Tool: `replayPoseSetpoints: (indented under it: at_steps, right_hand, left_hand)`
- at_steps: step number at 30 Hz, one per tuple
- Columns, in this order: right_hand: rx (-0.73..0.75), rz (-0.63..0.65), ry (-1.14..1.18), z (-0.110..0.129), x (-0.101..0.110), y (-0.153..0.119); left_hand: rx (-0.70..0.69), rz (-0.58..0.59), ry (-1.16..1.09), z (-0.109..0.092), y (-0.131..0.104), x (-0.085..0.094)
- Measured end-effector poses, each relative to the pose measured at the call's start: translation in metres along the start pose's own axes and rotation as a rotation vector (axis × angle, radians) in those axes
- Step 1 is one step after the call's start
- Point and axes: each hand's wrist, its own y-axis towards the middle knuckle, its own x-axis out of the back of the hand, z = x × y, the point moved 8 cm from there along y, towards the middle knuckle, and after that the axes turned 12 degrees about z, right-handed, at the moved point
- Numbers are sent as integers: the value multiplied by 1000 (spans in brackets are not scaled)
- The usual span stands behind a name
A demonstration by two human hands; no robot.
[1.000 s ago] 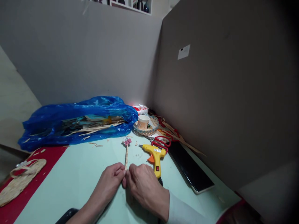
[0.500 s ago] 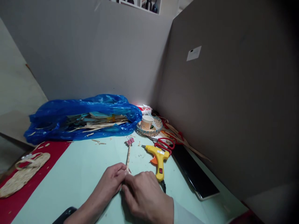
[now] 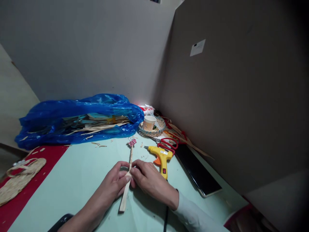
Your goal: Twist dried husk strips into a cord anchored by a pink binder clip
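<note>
The left hand (image 3: pixel 118 179) is curling half closed, its thumb and fingers pinching a pale strip (image 3: pixel 124 200); the right hand (image 3: pixel 147 178) is meeting it there, also partly closed, thumb and fingertips gripping the same strip; the strip is lying between them over the pale green surface (image 3: pixel 84 170), its flat end pointing toward the person, its narrow patterned part running up to a pink binder clip (image 3: pixel 132 142); the fingers are hiding its middle from me; a yellow glue gun (image 3: pixel 164 160) is lying just beyond the right hand, its cord passing beneath that forearm; red-handled scissors (image 3: pixel 169 140) and a black tablet-like slab (image 3: pixel 196 170) are resting farther right; behind, a cup (image 3: pixel 150 123) is standing in a woven basket (image 3: pixel 161 129), beside a blue plastic bag (image 3: pixel 70 108) that is holding more strips.
</note>
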Motion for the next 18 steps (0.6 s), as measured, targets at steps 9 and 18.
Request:
replayPoseSetpoints:
  at_steps: [9,18]
  right_hand:
    - [-6,110,137,-3,3,1]
    - [-18,102,173,-12,-4,4]
  left_hand:
    - [27,22,29,-1,0,-1]
    - [81,30,52,11,1,3]
